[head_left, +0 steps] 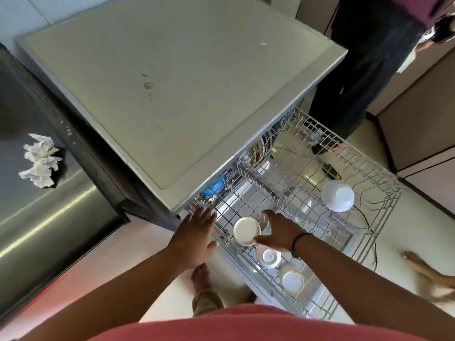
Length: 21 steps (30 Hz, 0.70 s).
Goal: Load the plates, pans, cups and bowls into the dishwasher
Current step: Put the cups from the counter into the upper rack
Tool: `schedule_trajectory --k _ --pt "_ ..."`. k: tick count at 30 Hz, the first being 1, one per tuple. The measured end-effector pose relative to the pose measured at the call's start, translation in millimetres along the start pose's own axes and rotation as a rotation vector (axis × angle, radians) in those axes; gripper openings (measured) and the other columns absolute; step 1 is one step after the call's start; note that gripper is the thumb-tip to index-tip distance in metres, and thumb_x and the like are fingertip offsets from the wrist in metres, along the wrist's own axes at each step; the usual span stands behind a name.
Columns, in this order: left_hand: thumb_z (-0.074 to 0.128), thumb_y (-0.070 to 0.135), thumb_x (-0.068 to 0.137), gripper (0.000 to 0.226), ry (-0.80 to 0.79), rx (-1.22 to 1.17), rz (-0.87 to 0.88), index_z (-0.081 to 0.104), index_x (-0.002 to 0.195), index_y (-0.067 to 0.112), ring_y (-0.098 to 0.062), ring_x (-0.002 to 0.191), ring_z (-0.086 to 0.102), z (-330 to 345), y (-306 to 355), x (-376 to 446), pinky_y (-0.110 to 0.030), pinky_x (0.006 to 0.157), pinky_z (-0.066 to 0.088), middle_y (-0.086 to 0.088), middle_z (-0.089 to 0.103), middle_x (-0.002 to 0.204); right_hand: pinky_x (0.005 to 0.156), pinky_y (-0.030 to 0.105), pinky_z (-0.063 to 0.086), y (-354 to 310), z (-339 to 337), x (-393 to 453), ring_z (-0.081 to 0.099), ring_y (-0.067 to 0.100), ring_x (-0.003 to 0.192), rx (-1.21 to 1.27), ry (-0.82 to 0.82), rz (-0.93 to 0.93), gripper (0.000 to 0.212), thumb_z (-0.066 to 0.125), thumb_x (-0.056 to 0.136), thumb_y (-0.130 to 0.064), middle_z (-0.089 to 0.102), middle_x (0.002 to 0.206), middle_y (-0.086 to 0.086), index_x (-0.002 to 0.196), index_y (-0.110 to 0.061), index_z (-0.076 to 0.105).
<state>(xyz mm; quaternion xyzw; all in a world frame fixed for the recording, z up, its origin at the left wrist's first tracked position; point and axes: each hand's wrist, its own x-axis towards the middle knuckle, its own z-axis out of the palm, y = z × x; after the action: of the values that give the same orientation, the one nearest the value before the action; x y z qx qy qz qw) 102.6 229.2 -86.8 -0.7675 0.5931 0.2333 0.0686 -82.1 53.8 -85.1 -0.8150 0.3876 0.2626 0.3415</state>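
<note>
Head view, nearest first: pink shirt (246, 326) along the bottom edge, two bare arms reaching over the pulled-out rack (369, 232).

Nearest on the rack, a yellow-rimmed bowl (291, 280), then a small white cup (268, 257), both upside down, smooth and glazed, resting among thin grey wire tines. Next, a cream bowl (246, 231), round and matte, base up, at the rack's left side.

Right hand (279, 232) spread over that bowl, thumb on its rim, fingers arched beyond it; whether clamped or merely steadying, cannot tell. Left hand (198, 223) flat, fingers straight, resting on the rack's left corner, holding nothing.

Best done by seating the rim between two tines, tilted so water drains, clear of the cup, and letting go only once stable, with the left hand bracing the rack.

Farther right, a ribbed white bowl (337, 196), upturned. Beyond, plates (258, 153) standing on edge inside the dishwasher (172, 82), its top flat, pale and scuffed.
</note>
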Motion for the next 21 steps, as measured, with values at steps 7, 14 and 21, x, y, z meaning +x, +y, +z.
schedule_trajectory --k 7,14,21 --pt "0.038 0.053 0.093 0.068 0.398 -0.121 0.075 0.021 0.152 0.022 -0.019 0.148 0.003 -73.2 54.2 -61.0 -0.039 0.118 -0.001 0.001 0.013 0.16 0.083 0.031 0.047 -59.5 -106.7 -40.6 0.057 0.018 0.101 0.178 0.289 -0.216 0.05 0.058 0.083 -0.061 0.062 0.112 0.002 0.118 -0.025 0.054" --pt "0.048 0.051 0.091 0.064 0.645 -0.139 -0.261 0.033 0.148 0.024 -0.017 0.147 0.016 -122.7 -0.2 -129.6 -0.03 0.116 -0.004 0.003 0.026 0.157 0.079 0.027 0.038 -174.1 -152.7 -77.5 0.059 0.021 0.105 0.006 0.494 -0.455 0.052 0.06 0.082 -0.058 0.063 0.12 0.004 0.121 -0.025 0.054" --pt "0.04 0.063 0.091 0.064 0.696 -0.189 -0.608 0.032 0.146 0.03 -0.016 0.148 0.011 -106.7 -130.3 -214.4 -0.033 0.12 0.009 0.004 0.022 0.158 0.08 0.029 0.047 -297.9 -114.9 -89.2 0.061 0.019 0.1 -0.142 0.586 -0.647 0.046 0.058 0.082 -0.06 0.064 0.112 -0.002 0.116 -0.03 0.055"
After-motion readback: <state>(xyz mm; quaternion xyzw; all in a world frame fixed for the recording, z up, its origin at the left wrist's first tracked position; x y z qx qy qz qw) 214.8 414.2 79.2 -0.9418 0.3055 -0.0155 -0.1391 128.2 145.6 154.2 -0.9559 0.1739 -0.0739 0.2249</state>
